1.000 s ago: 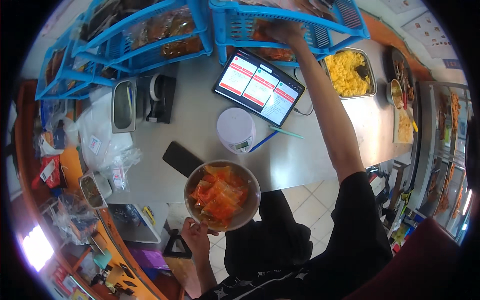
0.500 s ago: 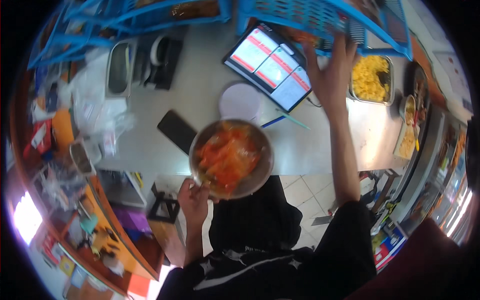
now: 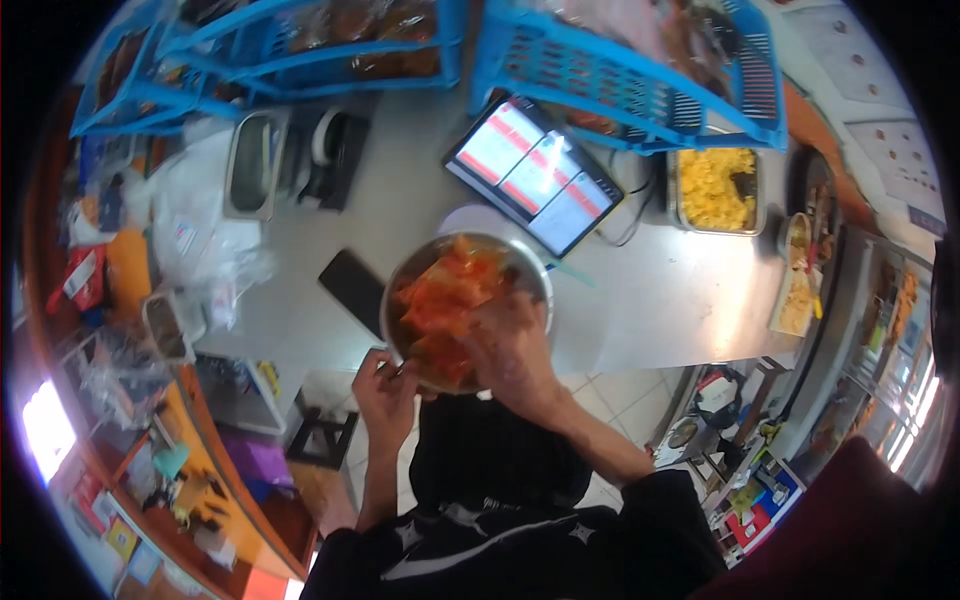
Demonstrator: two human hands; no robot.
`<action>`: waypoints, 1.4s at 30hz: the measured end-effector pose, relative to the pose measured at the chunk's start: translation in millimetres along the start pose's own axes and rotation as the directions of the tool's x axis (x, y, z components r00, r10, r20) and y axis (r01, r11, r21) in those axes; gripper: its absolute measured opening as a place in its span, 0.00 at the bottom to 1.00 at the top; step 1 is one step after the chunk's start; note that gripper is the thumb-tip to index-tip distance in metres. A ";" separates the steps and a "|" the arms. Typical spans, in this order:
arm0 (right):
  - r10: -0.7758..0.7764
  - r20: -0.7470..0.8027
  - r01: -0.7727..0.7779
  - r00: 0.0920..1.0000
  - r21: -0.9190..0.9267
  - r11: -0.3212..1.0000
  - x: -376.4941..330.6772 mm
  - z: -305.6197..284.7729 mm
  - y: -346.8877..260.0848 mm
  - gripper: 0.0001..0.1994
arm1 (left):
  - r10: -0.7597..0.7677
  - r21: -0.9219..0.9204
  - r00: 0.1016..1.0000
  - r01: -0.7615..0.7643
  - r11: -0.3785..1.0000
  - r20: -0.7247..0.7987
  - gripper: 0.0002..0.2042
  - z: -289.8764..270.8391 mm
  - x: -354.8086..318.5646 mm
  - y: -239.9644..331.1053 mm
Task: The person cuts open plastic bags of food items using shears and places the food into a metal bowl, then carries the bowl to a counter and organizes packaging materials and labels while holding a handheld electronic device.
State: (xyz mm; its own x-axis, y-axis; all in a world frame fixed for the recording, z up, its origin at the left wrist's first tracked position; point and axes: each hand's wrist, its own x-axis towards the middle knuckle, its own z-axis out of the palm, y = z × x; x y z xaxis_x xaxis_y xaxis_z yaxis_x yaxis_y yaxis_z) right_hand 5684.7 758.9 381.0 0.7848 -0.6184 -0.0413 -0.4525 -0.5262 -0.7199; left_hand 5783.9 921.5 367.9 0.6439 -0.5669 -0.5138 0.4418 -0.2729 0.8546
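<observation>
A round metal bowl (image 3: 527,262) of glossy orange-red food (image 3: 450,290) is held at the near edge of the metal counter. My left hand (image 3: 386,402) is closed on its near-left rim. Over the right part of the bowl is my right hand (image 3: 512,350), its fingers down at the food; they are blurred, so their grip is unclear. Just past the bowl, a pale round disc (image 3: 478,219) is partly covered by it. A dark phone (image 3: 348,288) lies close to the bowl's left side.
A lit tablet (image 3: 538,172) lies beyond the bowl, below blue plastic baskets (image 3: 600,85). To the right stands a metal tray (image 3: 765,205) of yellow food (image 3: 715,190). Clear plastic bags (image 3: 200,230) and a metal container (image 3: 250,165) occupy the left side.
My right hand has come back from the blue basket at the far right, down into the bowl. My left hand keeps its hold on the bowl. The view has shifted slightly.
</observation>
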 end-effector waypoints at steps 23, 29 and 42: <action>-0.411 -0.614 0.073 0.674 -0.498 0.864 178.9 -92.0 127.5 0.11 | -0.152 -0.055 0.986 0.149 0.987 -0.061 0.06 -5.7 7.4 -35.3; 0.079 0.008 -0.079 0.997 0.003 0.997 51.4 -17.9 22.6 0.13 | -0.125 -0.076 0.984 0.116 0.990 -0.124 0.06 -0.9 18.5 -20.2; 0.023 0.094 -0.019 0.995 -0.048 0.999 20.4 22.9 28.6 0.09 | 0.004 -0.026 0.994 -0.007 1.000 -0.106 0.07 -1.8 19.6 -21.9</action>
State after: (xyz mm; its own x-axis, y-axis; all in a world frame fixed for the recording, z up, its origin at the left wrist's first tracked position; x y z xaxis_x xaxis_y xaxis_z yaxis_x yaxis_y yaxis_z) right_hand 5697.4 744.6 343.7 0.8102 -0.5732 -0.1228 -0.4872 -0.5420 -0.6847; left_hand 5788.0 917.7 339.0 0.7082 -0.4823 -0.5156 0.4534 -0.2490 0.8558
